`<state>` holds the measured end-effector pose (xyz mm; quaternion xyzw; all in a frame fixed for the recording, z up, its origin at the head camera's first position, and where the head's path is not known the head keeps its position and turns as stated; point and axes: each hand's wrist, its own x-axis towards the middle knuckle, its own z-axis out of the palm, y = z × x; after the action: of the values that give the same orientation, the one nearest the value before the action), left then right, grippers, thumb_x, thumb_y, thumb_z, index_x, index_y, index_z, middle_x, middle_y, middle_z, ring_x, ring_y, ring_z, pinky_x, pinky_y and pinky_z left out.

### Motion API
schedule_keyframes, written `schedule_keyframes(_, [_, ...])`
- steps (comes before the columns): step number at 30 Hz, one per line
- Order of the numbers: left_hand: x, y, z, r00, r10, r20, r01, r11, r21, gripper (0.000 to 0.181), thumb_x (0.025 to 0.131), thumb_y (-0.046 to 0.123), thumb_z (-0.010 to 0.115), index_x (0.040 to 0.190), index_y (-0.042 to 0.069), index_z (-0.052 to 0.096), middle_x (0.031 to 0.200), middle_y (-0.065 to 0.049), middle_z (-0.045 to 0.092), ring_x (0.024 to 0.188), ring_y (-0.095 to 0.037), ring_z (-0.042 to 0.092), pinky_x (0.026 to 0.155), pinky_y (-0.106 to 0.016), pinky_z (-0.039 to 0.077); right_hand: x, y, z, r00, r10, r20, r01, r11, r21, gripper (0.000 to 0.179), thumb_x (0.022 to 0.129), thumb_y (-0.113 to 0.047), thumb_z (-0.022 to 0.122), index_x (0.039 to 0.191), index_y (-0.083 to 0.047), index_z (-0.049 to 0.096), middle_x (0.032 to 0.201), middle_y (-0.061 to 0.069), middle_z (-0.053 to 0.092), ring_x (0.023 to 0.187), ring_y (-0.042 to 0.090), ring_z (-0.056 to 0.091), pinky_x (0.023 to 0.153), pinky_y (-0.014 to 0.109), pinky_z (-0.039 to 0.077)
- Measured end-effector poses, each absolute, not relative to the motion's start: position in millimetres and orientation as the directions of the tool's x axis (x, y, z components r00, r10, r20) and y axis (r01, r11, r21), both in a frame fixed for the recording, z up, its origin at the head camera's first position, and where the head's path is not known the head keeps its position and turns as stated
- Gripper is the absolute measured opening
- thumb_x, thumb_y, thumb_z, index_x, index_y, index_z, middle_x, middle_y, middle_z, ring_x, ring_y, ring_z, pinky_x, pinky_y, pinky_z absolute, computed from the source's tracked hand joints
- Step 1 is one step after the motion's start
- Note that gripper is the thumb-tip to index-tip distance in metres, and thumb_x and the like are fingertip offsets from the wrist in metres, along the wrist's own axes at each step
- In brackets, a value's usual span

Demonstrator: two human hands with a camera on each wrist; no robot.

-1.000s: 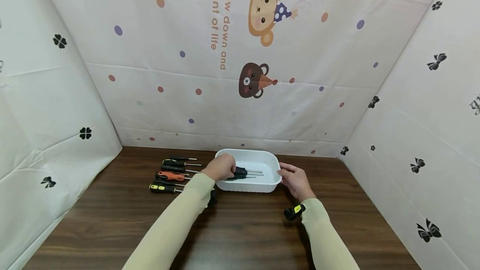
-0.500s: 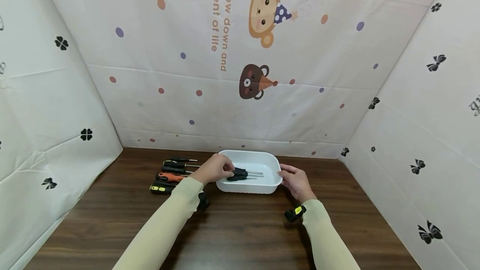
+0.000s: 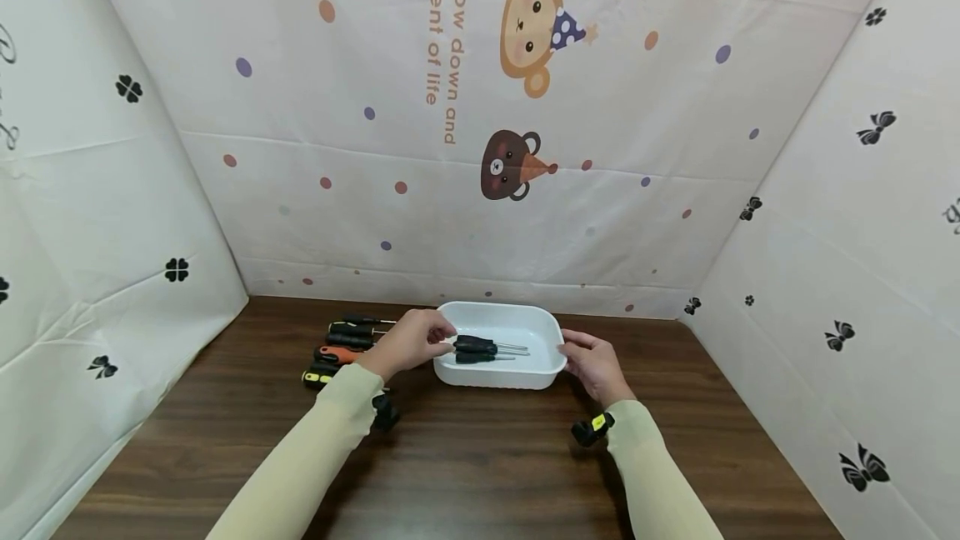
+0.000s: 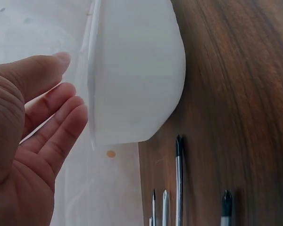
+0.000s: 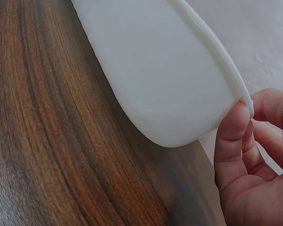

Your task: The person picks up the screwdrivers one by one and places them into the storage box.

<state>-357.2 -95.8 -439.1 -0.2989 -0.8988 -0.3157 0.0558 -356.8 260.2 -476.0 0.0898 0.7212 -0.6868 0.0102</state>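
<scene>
A white rectangular tray (image 3: 536, 325) stands at the back of the table, with several black-handled screwdrivers (image 3: 474, 345) lying in its left half, shafts pointing right. My left hand (image 3: 415, 340) hovers at the tray's left rim, holding nothing; in the left wrist view its fingers are loosely bent, thumb apart from them. At the other end, my right hand (image 3: 596, 367) pinches the tray's right rim between thumb and fingers, as the right wrist view shows. Left of the tray lie more screwdrivers in a row, including an orange-handled screwdriver (image 3: 336, 354), partly hidden behind my left hand and sleeve.
The dark wooden table (image 3: 465, 457) is bounded by a printed white cloth (image 3: 420, 215) at the back and on both sides. A black-and-yellow screwdriver (image 3: 318, 378) is nearest in the row. Screwdriver tips (image 4: 179, 146) point toward the tray in the left wrist view.
My left hand has drawn back leftward out of the tray, leaving the screwdrivers there in plain view. The right hand keeps its hold on the rim.
</scene>
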Motion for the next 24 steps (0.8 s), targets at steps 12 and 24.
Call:
schedule_keyframes(12, [-333.4,-113.4,-435.2,-0.819,0.459,0.344,0.572,0.608,0.551,0.022,0.091,0.013,0.079,0.112,0.009,0.076,0.105,-0.002,0.071,0.095,-0.02,0.07,0.085,-0.033,0.06,-357.4,259.7,-476.2,-0.984,0.116,-0.135,0.141,0.047,-0.989,0.043,0.094,-0.004,0.07,0.136,0.001,0.063,0.125,0.019,0.071,0.073,0.014,0.066,0.066,0.023,0.058])
schedule_keyframes(24, [-321.1,-133.7,-442.4,-0.794,0.46,0.398,0.608,0.58,0.543,0.024,0.089,0.013,0.081,0.112,0.009,0.075,0.107,-0.008,0.072,0.096,-0.021,0.071,0.086,-0.037,0.06,-356.3,261.8,-476.6,-0.985,0.108,-0.137,0.142,0.047,-0.989,0.044,0.094,-0.006,0.071,0.137,0.002,0.063,0.128,0.021,0.069,0.072,0.013,0.064,0.068,0.025,0.059])
